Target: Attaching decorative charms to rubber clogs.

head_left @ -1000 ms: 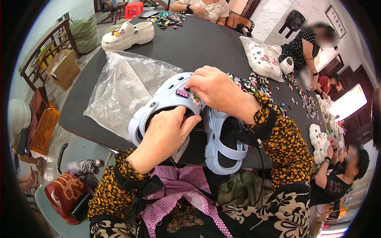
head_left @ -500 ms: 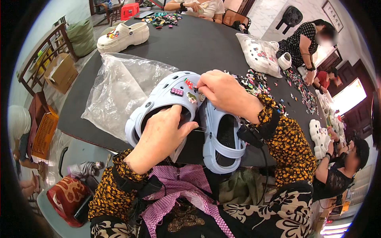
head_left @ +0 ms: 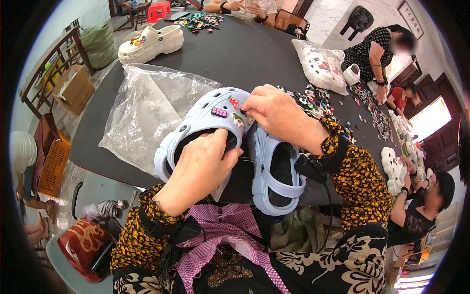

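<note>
A light blue clog is tilted up in front of me, my left hand gripping it with fingers inside the foot opening. On its upper sit a red charm, a dark charm with pink lettering and a green-and-white charm. The fingertips of my right hand pinch together at the right side of that upper; what lies between them is too small to make out. Just below my right hand, a second light blue clog rests at the table's near edge.
A clear plastic bag lies left of the clogs on the dark table. Loose charms are heaped to the right. White clogs and a bagged pair stand farther off. Co-workers sit around the table.
Both hands stay at the same clog, with only slight shifts. The second blue clog has moved a little to the right. Across the table, a co-worker's hands have moved.
</note>
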Tool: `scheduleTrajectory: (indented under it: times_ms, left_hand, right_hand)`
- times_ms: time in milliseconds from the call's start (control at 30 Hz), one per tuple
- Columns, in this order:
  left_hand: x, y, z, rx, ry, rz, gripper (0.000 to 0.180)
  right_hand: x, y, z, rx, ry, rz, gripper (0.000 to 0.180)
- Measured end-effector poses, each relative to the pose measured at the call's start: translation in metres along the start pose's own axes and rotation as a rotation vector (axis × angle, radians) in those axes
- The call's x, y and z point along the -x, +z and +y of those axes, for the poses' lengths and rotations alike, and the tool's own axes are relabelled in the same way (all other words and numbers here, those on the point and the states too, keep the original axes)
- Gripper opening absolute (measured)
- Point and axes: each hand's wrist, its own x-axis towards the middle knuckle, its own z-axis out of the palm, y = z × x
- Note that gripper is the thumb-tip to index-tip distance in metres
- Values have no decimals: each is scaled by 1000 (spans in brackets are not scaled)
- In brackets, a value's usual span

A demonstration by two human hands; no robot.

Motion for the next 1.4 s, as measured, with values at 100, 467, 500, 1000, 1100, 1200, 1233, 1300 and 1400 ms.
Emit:
scheduleTrajectory:
  times_ms: [100,467,500,1000,1100,1200,1233,1300,1400]
  left_hand:
    - [0,0,-3,22,0,-9,26]
    - [-3,-2,-2,73,-15,-27,25]
    - [-2,-3,-3,76,-20,-29,25]
    - [-1,-4,-1,48,-66,-15,24]
    - [0,-5,0,53,-66,-8,24]
    - [0,-5,-2,65,-42,-11,23]
    - [1,-5,-2,69,-28,-28,22]
    - [3,-4,-3,69,-23,-21,22]
    - [2,-3,-4,63,-33,-13,22]
  right_hand:
    - [-1,0,-2,-50,45,-8,8]
    - [-2,0,-1,-95,35,-37,6]
    - [-2,0,-2,-105,27,-43,7]
    - [2,2,0,-122,-18,-159,17]
    - [2,1,-2,-85,-30,-230,21]
    - [0,-1,-3,-35,-77,-295,26]
    - [0,-1,-4,-17,-110,-305,27]
    - [-1,1,-2,-12,-123,-314,25]
    - [-4,0,-4,16,-139,-347,22]
